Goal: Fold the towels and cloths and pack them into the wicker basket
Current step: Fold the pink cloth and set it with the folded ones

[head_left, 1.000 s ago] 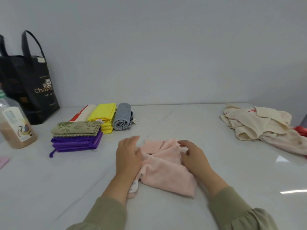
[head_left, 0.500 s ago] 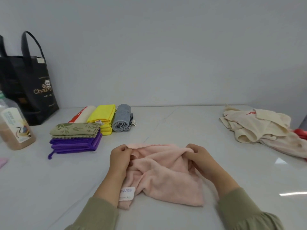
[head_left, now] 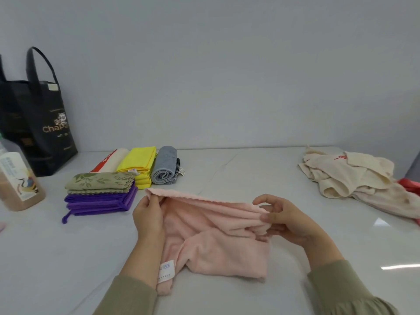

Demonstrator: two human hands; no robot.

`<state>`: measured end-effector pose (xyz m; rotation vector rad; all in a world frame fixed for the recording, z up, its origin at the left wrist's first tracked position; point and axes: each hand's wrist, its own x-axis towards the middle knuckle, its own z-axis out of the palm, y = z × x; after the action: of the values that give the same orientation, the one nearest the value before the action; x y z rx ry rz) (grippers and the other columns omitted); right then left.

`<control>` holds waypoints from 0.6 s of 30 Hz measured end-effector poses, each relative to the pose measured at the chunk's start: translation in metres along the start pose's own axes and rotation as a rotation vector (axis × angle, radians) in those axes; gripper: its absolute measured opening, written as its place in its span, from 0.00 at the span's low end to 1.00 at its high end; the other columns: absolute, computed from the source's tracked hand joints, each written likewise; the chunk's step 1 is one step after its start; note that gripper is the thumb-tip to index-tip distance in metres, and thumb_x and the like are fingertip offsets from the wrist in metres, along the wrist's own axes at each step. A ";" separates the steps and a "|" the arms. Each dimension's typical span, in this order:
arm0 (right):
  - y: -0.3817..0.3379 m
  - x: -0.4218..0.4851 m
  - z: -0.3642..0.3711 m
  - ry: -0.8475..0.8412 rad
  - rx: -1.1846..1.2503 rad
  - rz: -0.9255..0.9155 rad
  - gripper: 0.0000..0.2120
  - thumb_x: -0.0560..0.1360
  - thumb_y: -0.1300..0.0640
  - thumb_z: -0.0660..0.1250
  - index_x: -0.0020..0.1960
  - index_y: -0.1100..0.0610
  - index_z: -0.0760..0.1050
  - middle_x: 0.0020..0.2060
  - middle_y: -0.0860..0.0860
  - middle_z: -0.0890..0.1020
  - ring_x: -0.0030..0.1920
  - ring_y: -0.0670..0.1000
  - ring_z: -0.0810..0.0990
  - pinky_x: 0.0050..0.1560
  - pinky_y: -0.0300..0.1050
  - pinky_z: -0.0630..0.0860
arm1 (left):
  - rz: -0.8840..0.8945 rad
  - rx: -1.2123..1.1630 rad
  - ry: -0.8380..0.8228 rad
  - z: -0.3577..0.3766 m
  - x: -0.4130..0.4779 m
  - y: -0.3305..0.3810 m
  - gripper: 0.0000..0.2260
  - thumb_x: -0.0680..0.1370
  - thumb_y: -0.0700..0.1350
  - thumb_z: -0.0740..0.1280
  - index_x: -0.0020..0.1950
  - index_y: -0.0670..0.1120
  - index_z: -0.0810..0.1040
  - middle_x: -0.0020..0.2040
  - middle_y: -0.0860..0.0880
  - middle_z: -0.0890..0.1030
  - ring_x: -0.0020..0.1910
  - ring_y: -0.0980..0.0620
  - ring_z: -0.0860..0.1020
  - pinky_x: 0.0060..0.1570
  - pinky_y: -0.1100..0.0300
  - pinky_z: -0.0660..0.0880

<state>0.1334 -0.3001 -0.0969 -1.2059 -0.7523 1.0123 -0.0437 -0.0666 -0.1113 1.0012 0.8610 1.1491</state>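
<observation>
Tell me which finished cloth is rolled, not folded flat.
The grey cloth right of the yellow ones: its end shows a coil; the others lie flat.

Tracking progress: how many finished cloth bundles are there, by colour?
5: cream-and-red folded towel, yellow stack, grey rolled towel at back; green leaf-print cloth atop purple stack, nearer. Others may be hidden.

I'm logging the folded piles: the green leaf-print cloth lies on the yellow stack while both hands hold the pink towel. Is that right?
Not quite. The head view shows the green leaf-print cloth lying on the purple stack, not the yellow stack. The left hand and right hand do hold the pink towel.
</observation>
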 end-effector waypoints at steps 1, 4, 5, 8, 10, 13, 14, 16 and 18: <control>-0.004 -0.004 0.000 -0.016 -0.103 0.017 0.17 0.61 0.63 0.77 0.49 0.59 0.78 0.32 0.55 0.75 0.25 0.47 0.67 0.22 0.36 0.64 | 0.021 0.033 0.006 -0.001 0.002 -0.001 0.14 0.80 0.49 0.63 0.37 0.48 0.80 0.39 0.48 0.82 0.45 0.49 0.80 0.50 0.56 0.76; -0.009 -0.014 -0.002 -0.059 -0.769 0.185 0.06 0.64 0.60 0.73 0.40 0.54 0.77 0.27 0.47 0.71 0.28 0.46 0.68 0.27 0.36 0.66 | 0.135 0.164 0.033 -0.001 0.000 -0.002 0.22 0.78 0.56 0.65 0.32 0.41 0.77 0.31 0.42 0.79 0.37 0.45 0.79 0.45 0.49 0.78; -0.010 -0.015 -0.003 -0.079 -0.958 0.263 0.07 0.65 0.58 0.73 0.36 0.53 0.75 0.27 0.47 0.68 0.30 0.46 0.67 0.30 0.36 0.65 | 0.153 0.192 0.047 -0.001 -0.002 -0.001 0.24 0.78 0.57 0.64 0.31 0.39 0.74 0.29 0.41 0.77 0.33 0.45 0.77 0.42 0.49 0.77; -0.005 -0.010 -0.015 0.052 -1.119 0.261 0.09 0.65 0.56 0.74 0.34 0.57 0.74 0.30 0.52 0.70 0.33 0.45 0.69 0.38 0.39 0.65 | 0.107 0.129 0.093 -0.001 -0.002 0.006 0.21 0.81 0.53 0.61 0.33 0.41 0.73 0.22 0.48 0.76 0.22 0.53 0.74 0.33 0.55 0.75; -0.004 -0.005 -0.021 0.217 -0.983 0.099 0.08 0.66 0.57 0.75 0.42 0.58 0.80 0.38 0.50 0.80 0.41 0.46 0.76 0.47 0.44 0.71 | -0.019 -0.052 0.096 -0.003 0.002 0.010 0.15 0.81 0.47 0.62 0.38 0.42 0.75 0.25 0.49 0.79 0.22 0.58 0.76 0.28 0.62 0.76; -0.008 -0.003 -0.023 0.154 -0.301 0.066 0.21 0.67 0.55 0.73 0.53 0.69 0.77 0.46 0.62 0.81 0.47 0.57 0.79 0.45 0.48 0.76 | -0.125 -0.212 0.077 -0.006 0.008 0.008 0.09 0.81 0.43 0.63 0.47 0.39 0.77 0.29 0.49 0.82 0.29 0.56 0.81 0.34 0.65 0.80; -0.010 -0.004 -0.022 0.181 -0.197 0.085 0.23 0.68 0.55 0.73 0.55 0.71 0.76 0.47 0.64 0.81 0.47 0.59 0.79 0.42 0.48 0.77 | -0.130 -0.231 0.068 -0.006 0.008 0.007 0.08 0.81 0.43 0.63 0.48 0.38 0.77 0.30 0.49 0.83 0.31 0.55 0.82 0.36 0.64 0.80; -0.013 -0.002 -0.017 0.334 -0.098 0.065 0.16 0.72 0.60 0.71 0.56 0.68 0.77 0.47 0.63 0.83 0.46 0.59 0.81 0.39 0.47 0.79 | -0.112 -0.246 0.056 -0.004 0.008 0.006 0.08 0.81 0.42 0.63 0.47 0.38 0.77 0.29 0.50 0.82 0.32 0.55 0.82 0.35 0.65 0.80; -0.011 0.003 -0.015 0.538 0.082 -0.054 0.10 0.73 0.64 0.67 0.54 0.64 0.78 0.43 0.59 0.84 0.43 0.56 0.82 0.37 0.43 0.80 | -0.082 -0.226 0.031 -0.003 0.006 0.007 0.10 0.81 0.42 0.62 0.42 0.41 0.77 0.27 0.52 0.81 0.28 0.57 0.80 0.31 0.68 0.78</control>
<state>0.1502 -0.3037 -0.0893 -1.3004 -0.3139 0.6220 -0.0473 -0.0594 -0.1054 0.7578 0.7703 1.1661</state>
